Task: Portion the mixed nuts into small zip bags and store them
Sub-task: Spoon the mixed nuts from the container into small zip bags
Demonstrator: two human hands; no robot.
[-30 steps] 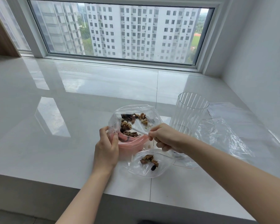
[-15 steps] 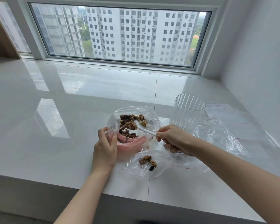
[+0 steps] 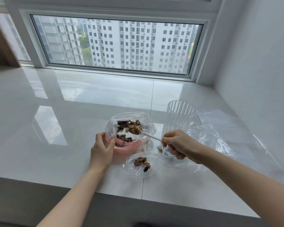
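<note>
A clear plastic bag point(image 3: 147, 122) of mixed nuts point(image 3: 125, 138) sits open inside a pink bowl point(image 3: 129, 149) near the counter's front edge. My left hand point(image 3: 102, 149) pinches the bag's left rim beside the bowl. My right hand point(image 3: 177, 143) grips the handle of a white plastic spoon point(image 3: 152, 136), whose scoop is heaped with nuts above the bag. A small zip bag point(image 3: 138, 169) with a few nuts point(image 3: 142, 162) lies in front of the bowl. Another small bag point(image 3: 169, 158) lies partly under my right hand.
A tall ribbed clear cup point(image 3: 179, 117) stands just right of the bowl, behind my right hand. Several empty clear zip bags point(image 3: 220, 135) are spread on the white counter point(image 3: 56, 128) to the right, up to the wall. The counter's front edge runs close below the small bag.
The spoon has come up out of the nuts with a heaped load, and my right hand has drawn back to the right. My left hand keeps its hold on the bag rim.
</note>
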